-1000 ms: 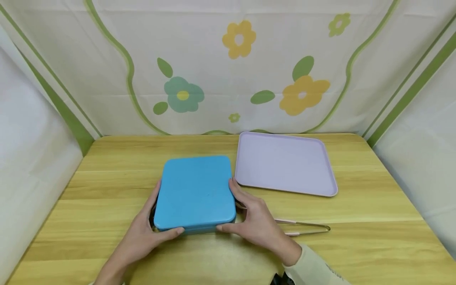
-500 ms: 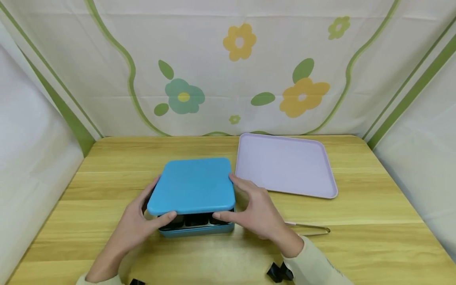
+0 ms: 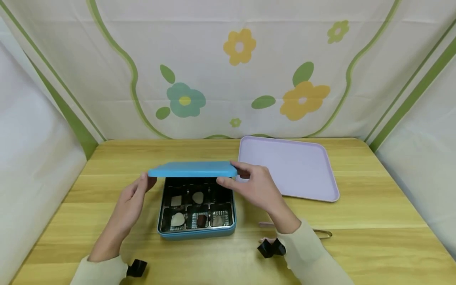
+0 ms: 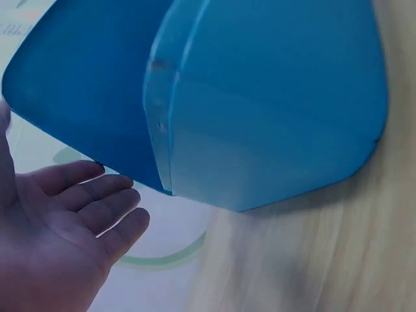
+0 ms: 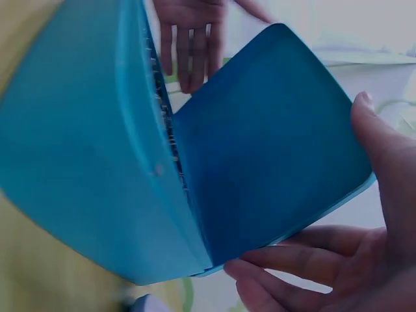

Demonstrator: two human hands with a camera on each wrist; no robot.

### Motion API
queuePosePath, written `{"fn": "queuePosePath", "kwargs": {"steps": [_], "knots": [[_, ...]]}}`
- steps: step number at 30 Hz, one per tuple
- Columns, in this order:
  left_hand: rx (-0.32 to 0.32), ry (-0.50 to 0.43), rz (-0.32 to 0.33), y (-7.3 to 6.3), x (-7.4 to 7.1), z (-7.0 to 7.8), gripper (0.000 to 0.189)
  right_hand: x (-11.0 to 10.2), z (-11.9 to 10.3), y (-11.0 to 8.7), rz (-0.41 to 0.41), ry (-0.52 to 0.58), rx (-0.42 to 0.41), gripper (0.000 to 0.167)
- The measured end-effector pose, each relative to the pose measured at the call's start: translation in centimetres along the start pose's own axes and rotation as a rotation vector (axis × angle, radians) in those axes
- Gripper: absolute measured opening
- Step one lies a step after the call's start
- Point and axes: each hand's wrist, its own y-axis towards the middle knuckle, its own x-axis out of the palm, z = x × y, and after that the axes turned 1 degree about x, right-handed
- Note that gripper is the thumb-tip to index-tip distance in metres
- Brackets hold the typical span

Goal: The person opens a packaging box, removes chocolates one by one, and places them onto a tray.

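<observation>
A blue tin box (image 3: pixel 197 236) stands on the table, its hinged lid (image 3: pixel 192 170) raised and tilted back. Inside is a dark tray (image 3: pixel 187 208) divided into compartments, holding several small pale and brown pieces, one of them a pale heart shape (image 3: pixel 177 219). My right hand (image 3: pixel 256 188) grips the lid at its right side; in the right wrist view the lid's inside (image 5: pixel 266 143) lies between thumb and fingers. My left hand (image 3: pixel 128 206) is at the lid's left corner, fingers straight in the left wrist view; whether they touch the edge I cannot tell. The lid's shadow darkens the back compartments.
A lilac tray (image 3: pixel 288 168) lies at the back right of the wooden table (image 3: pixel 199 265). Tongs with pink grips (image 3: pixel 323 232) lie partly under my right forearm. Black wrist-worn pieces (image 3: pixel 270 248) hang by both sleeves. A flowered cloth (image 3: pixel 213 71) stands behind the table.
The lid has gone from closed to raised, its front edge swinging up and back, so the compartments show. My left fingers have straightened off the front edge; the right hand has moved up with the lid.
</observation>
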Motion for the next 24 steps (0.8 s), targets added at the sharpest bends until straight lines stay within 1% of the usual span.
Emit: {"fn": "queuePosePath", "kwargs": {"steps": [2, 3, 6, 10, 12, 15, 17, 20, 24], "knots": [[-0.045, -0.005, 0.009, 0.5, 0.0, 0.0, 0.072, -0.1, -0.2, 0.4, -0.005, -0.003, 0.017, 0.073], [-0.052, -0.002, 0.011, 0.7, 0.0, 0.0, 0.073, -0.1, -0.2, 0.6, -0.007, -0.005, 0.025, 0.073], [-0.051, 0.016, 0.03, 1.1, 0.4, 0.1, 0.07, 0.0, -0.3, 0.9, 0.004, -0.009, 0.041, 0.073], [-0.04, 0.059, 0.066, 1.6, 0.7, 0.5, 0.065, 0.1, -0.4, 1.4, 0.047, -0.021, 0.057, 0.07], [-0.049, 0.071, 0.079, 1.9, 0.8, 0.6, 0.064, 0.2, -0.6, 1.7, 0.063, -0.032, 0.069, 0.072], [-0.087, 0.051, 0.087, 2.3, 1.2, 0.7, 0.067, 0.1, -0.7, 2.1, 0.077, -0.027, 0.091, 0.075], [-0.118, 0.044, 0.089, 2.5, 1.5, 0.7, 0.071, 0.0, -0.7, 2.3, 0.081, -0.009, 0.098, 0.073], [-0.158, 0.047, 0.086, 2.6, 1.9, 0.6, 0.076, 0.0, -0.5, 2.3, 0.089, 0.012, 0.101, 0.063], [-0.177, 0.053, 0.075, 2.5, 2.0, 0.7, 0.079, 0.2, -0.2, 2.2, 0.102, 0.007, 0.099, 0.057]]}}
